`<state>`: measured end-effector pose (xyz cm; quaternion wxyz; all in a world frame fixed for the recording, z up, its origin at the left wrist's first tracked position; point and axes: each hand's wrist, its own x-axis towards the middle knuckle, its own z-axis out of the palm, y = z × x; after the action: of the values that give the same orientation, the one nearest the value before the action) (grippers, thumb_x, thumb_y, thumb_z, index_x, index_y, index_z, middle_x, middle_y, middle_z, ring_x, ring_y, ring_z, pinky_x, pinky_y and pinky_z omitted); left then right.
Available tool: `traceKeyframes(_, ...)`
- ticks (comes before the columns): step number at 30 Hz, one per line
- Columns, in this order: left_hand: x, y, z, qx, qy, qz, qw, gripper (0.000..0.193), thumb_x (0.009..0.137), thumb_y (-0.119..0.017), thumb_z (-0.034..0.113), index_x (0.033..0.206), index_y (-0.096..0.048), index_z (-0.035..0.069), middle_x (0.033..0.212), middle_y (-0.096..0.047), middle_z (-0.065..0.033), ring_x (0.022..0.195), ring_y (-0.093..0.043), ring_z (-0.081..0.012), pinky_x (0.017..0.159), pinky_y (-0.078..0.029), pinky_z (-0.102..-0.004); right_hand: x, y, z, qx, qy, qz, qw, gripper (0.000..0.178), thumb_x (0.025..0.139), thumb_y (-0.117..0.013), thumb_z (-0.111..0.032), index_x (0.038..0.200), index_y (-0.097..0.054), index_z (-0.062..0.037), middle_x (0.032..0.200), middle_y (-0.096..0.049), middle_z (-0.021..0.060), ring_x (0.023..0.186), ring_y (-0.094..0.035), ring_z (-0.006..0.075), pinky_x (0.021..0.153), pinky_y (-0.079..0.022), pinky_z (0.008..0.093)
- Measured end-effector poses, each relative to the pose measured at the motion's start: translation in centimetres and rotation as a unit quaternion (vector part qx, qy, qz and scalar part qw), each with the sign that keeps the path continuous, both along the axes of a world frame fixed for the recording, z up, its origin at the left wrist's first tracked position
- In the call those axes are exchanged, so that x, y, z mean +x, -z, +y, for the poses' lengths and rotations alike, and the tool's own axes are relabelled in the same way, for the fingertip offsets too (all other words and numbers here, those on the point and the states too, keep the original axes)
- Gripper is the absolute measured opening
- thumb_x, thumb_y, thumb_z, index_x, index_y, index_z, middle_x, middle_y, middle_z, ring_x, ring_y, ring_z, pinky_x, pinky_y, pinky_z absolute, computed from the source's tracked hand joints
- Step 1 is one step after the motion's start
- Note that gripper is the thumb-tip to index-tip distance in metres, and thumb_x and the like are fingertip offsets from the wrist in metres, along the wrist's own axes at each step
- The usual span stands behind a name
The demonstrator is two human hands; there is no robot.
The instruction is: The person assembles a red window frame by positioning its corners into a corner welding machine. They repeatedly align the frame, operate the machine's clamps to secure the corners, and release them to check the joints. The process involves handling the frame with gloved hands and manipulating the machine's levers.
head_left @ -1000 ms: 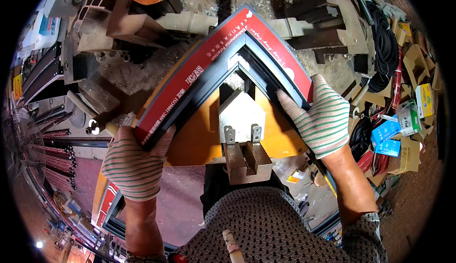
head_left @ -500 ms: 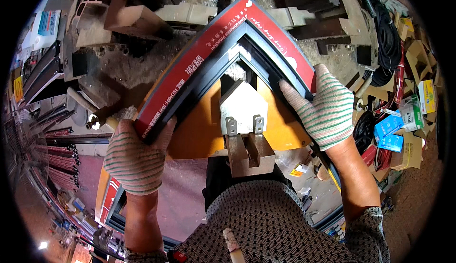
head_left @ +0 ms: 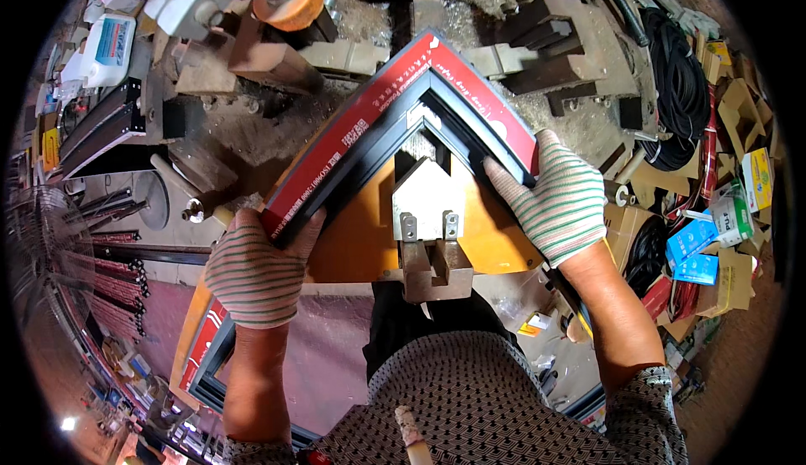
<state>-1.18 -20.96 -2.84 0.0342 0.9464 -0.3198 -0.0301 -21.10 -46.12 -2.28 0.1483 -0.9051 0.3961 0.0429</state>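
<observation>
An angled dark-grey frame corner, red printed film along its outer faces, points away from me. My left hand, in a white glove with green stripes, is closed around the end of its left leg. In a matching glove, my right hand grips the right leg, thumb on the inner side and fingers round the outer edge. Between the legs, a pointed steel block with two small bolted brackets sits just below the inner corner. An orange-yellow plate lies beneath the frame.
Heavy steel jaws and an orange round piece stand beyond the frame. A caged fan and red-filmed profiles are left; black coiled strips and cartons right. Another framed piece leans below my left hand.
The whole view has shifted, so the frame corner and machine parts appear lower. Both hands keep their grip on the frame, which stays about the same against the steel block.
</observation>
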Motion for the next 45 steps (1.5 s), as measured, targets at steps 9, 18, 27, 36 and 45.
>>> traceKeyframes(9, -0.2, 0.1, 0.0, 0.002, 0.003, -0.032, 0.999, 0.066, 0.076, -0.084, 0.069, 0.082, -0.06, 0.007, 0.066, -0.066, -0.0132, 0.058, -0.066, -0.0346, 0.058, -0.053, -0.0435, 0.2, -0.6, 0.0, 0.041, 0.015, 0.013, 0.999, 0.057, 0.09, -0.079, -0.055, 0.086, -0.06, -0.0013, 0.068, -0.064, 0.0187, 0.063, -0.067, 0.0376, 0.063, -0.054, 0.0435)
traceKeyframes(18, 0.0, 0.4, 0.2, -0.025, 0.014, -0.031, 0.999, 0.062, 0.073, -0.091, 0.059, 0.08, -0.06, 0.007, 0.065, -0.064, -0.0114, 0.057, -0.064, -0.0319, 0.058, -0.052, -0.0425, 0.1, -0.6, -0.1, 0.054, 0.013, -0.006, 0.998, 0.054, 0.09, -0.082, -0.048, 0.087, -0.06, 0.0009, 0.065, -0.061, 0.0183, 0.058, -0.064, 0.036, 0.059, -0.053, 0.0427)
traceKeyframes(27, -0.2, 0.3, 0.2, -0.018, 0.012, -0.025, 0.999, 0.06, 0.073, -0.093, 0.054, 0.082, -0.06, 0.004, 0.064, -0.062, -0.0116, 0.056, -0.061, -0.0309, 0.057, -0.051, -0.0403, 0.1, -0.4, -0.1, 0.031, 0.0, -0.035, 0.999, 0.054, 0.089, -0.084, -0.047, 0.084, -0.06, 0.0016, 0.061, -0.058, 0.0172, 0.055, -0.062, 0.0348, 0.055, -0.051, 0.0417)
traceKeyframes(36, -0.2, 0.1, 0.4, -0.053, 0.009, 0.008, 0.999, 0.056, 0.074, -0.094, 0.049, 0.082, -0.06, 0.004, 0.064, -0.061, -0.0112, 0.056, -0.06, -0.0292, 0.056, -0.05, -0.0396, -0.1, -0.4, 0.1, 0.024, -0.015, -0.053, 0.998, 0.052, 0.089, -0.084, -0.044, 0.085, -0.059, 0.0011, 0.062, -0.057, 0.0174, 0.054, -0.06, 0.0352, 0.056, -0.051, 0.0414)
traceKeyframes(45, -0.1, -0.5, -0.3, 0.006, -0.008, 0.003, 1.0, 0.065, 0.075, -0.086, 0.067, 0.082, -0.06, 0.007, 0.069, -0.067, -0.0146, 0.064, -0.069, -0.0361, 0.061, -0.054, -0.0459, 0.2, -0.4, -0.1, 0.03, 0.008, 0.018, 0.999, 0.056, 0.09, -0.08, -0.052, 0.088, -0.06, 0.0006, 0.069, -0.064, 0.0213, 0.064, -0.066, 0.0404, 0.063, -0.055, 0.0449)
